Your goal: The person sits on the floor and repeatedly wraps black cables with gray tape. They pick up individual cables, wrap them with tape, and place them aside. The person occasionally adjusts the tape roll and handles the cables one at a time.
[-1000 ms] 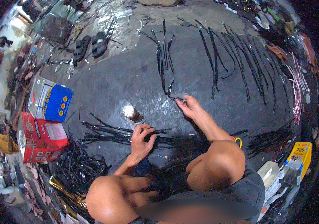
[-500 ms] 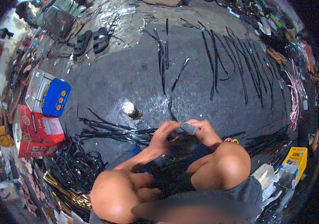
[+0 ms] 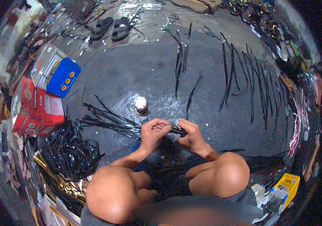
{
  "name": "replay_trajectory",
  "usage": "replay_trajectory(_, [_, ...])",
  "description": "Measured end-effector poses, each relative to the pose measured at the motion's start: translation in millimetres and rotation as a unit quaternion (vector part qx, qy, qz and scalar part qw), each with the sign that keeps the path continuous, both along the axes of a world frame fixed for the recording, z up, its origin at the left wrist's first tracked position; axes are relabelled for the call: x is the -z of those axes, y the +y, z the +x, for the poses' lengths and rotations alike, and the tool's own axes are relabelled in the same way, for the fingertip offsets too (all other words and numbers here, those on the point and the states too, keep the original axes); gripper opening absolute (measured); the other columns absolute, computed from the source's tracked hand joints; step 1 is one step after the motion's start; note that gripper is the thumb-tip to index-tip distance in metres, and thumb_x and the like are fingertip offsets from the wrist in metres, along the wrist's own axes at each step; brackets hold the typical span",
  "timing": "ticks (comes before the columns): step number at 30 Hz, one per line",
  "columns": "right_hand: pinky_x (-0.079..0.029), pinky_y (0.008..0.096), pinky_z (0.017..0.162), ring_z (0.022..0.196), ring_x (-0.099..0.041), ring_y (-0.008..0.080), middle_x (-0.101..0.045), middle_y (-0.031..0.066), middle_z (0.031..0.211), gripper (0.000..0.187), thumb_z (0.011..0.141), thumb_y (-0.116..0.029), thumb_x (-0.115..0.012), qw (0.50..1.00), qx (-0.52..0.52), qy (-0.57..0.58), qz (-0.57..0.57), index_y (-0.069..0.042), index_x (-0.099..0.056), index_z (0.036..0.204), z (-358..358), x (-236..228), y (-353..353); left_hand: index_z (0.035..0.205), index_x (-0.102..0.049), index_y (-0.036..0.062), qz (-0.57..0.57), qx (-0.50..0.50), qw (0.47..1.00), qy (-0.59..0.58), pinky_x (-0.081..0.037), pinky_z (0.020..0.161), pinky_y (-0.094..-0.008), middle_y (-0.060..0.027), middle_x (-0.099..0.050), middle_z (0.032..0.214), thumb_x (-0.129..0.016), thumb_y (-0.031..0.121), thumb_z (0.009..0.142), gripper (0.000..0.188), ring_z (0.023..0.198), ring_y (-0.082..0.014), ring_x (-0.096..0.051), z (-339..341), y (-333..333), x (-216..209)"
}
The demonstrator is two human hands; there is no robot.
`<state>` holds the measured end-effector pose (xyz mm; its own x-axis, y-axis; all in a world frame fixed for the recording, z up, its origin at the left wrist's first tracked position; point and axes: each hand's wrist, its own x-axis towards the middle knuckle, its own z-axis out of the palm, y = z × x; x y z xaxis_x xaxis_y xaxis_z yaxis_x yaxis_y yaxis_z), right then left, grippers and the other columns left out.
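My left hand [image 3: 154, 133] is closed in front of my knees, thumb and fingers pinched at a thin black strip [image 3: 178, 130]. My right hand [image 3: 192, 137] is closed just beside it, around a small grey flat piece [image 3: 173, 122] and the strip. A length of black strip [image 3: 194, 92] lies on the floor beyond my right hand and runs back towards it. Left of my hands fans a bundle of black strips [image 3: 112, 124], its near end hidden behind my left hand. A round white-topped container [image 3: 141, 105] stands just beyond them.
Separate black strips [image 3: 253, 83] lie spread at the far right. Red [image 3: 36, 109] and blue-and-white [image 3: 57, 71] boxes stand left, above a tangled black heap [image 3: 72, 154]. A yellow box [image 3: 290, 190] sits at lower right. Black sandals [image 3: 120, 30] lie at the back.
The view has shifted, so the floor items appear further right. The strip beyond my hands has slid towards me. My left hand has turned, its curled fingers now showing.
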<state>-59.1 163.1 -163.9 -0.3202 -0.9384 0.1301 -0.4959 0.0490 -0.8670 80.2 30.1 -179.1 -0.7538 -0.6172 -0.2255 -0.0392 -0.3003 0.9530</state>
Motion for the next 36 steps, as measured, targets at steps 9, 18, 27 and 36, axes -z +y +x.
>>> replay_trajectory(9, [-0.051, 0.0425, 0.068, 0.083, -0.062, 0.0357, -0.059, 0.015, 0.09, 0.038, 0.069, -0.016, -0.074, 0.988, -0.008, 0.156, -0.016, -0.003, -0.06, 0.102, 14, 13, -13, 0.09, -0.066, 0.0015, 0.04, -0.057, 0.997, -0.042, -0.049, 0.067, -0.0211, -0.0018, -0.068, 0.083, -0.075, 0.002, 0.078, 0.015, 0.073, -0.0079, -0.061, 8, -10, 20])
replay_trajectory(18, [-0.054, 0.0413, 0.06, 0.069, -0.063, 0.0328, -0.058, 0.012, 0.085, 0.032, 0.071, -0.017, -0.071, 0.971, 0.03, 0.214, -0.099, -0.007, -0.06, 0.099, 7, 18, -25, 0.099, -0.067, -0.0003, 0.152, -0.067, 0.985, 0.037, -0.05, 0.071, -0.0223, -0.0044, -0.068, 0.086, -0.07, 0.0, 0.083, 0.017, 0.078, -0.0088, -0.062, 7, -13, 9])
replay_trajectory(27, [-0.05, 0.0401, 0.055, 0.063, -0.059, 0.0305, -0.051, 0.0103, 0.074, 0.024, 0.066, -0.011, -0.068, 0.974, -0.03, 0.191, -0.115, -0.005, -0.057, 0.086, 11, 2, -22, 0.088, -0.07, 0.0007, -0.076, -0.127, 0.989, -0.014, -0.049, 0.07, -0.0257, -0.003, -0.068, 0.08, -0.07, 0.001, 0.081, 0.007, 0.072, -0.0098, -0.061, 31, -58, -4])
replay_trajectory(36, [-0.043, 0.0385, 0.047, 0.055, -0.054, 0.0269, -0.043, 0.0067, 0.065, 0.021, 0.066, -0.015, -0.071, 0.974, -0.026, 0.191, -0.12, -0.007, -0.053, 0.075, -1, 18, 10, 0.092, -0.068, 0.0017, -0.163, -0.312, 0.935, -0.036, -0.044, 0.06, -0.0238, -0.0019, -0.063, 0.073, -0.069, 0.009, 0.087, 0.009, 0.062, -0.0105, -0.056, 125, -265, -56])
